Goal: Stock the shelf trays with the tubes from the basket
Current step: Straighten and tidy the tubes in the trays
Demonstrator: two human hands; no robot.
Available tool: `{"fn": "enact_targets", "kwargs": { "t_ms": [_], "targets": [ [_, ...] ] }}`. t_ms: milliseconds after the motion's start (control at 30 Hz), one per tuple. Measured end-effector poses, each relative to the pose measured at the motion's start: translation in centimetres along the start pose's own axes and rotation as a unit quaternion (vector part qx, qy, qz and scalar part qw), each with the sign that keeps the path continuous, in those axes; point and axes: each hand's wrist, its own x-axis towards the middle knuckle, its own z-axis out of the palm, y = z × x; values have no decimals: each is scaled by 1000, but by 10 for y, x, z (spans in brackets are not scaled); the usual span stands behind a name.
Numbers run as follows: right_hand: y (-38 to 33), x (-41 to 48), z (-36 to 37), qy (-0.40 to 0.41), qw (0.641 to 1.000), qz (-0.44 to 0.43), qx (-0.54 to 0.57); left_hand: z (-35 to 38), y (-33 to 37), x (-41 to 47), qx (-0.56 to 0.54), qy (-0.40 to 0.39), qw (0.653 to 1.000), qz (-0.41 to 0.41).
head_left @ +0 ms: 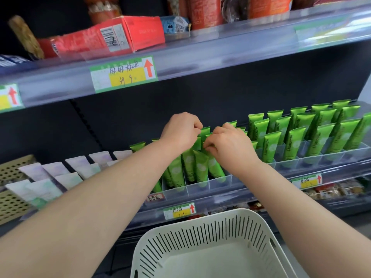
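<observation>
Green tubes (197,167) stand upright in clear plastic divider trays (218,182) on the middle shelf. My left hand (180,130) pinches the flat top of one green tube in the centre rows. My right hand (228,143) is right beside it, its fingers closed on the top of a neighbouring green tube. More green tubes (313,135) fill the tray rows to the right. The white slotted basket (210,233) sits low in front, and I see no tubes inside it.
White and lilac tubes (52,177) fill trays to the left, beside a perforated tan panel (10,189). Red boxes (124,33) and packets lie on the upper shelf. Price labels (123,74) line the shelf rails. Snack packs (331,190) sit on the lower shelf.
</observation>
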Motion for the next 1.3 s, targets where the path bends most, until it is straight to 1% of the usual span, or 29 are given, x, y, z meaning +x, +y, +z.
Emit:
{"fn": "enact_targets", "kwargs": {
  "t_ms": [167,300,467,600,800,900,1033,1133,1233,1300],
  "targets": [
    [23,-13,-13,8,997,52,-60,2,2,3,-1,-4,1000,2],
    [29,-18,-16,-16,997,47,-57,6,8,5,16,-30,999,7],
    [31,-19,-13,1,998,42,-53,11,17,6,60,-89,994,25],
    [32,-21,-14,11,998,40,-57,18,22,10,103,-108,988,26],
    [33,-18,-14,-17,997,32,-67,28,33,14,90,-59,994,30],
    [33,-16,-20,-31,998,27,-54,28,36,16,96,-83,992,23],
    [36,-16,-25,-15,998,37,-52,23,31,22,64,-94,993,16],
    [38,-17,-27,-28,997,49,-58,17,23,28,44,-55,998,-2],
    [38,-16,-29,-54,996,58,-48,13,17,32,49,-10,999,-19],
    [38,-15,-28,-73,995,56,-46,13,14,36,56,1,998,-29]
  ]
}}
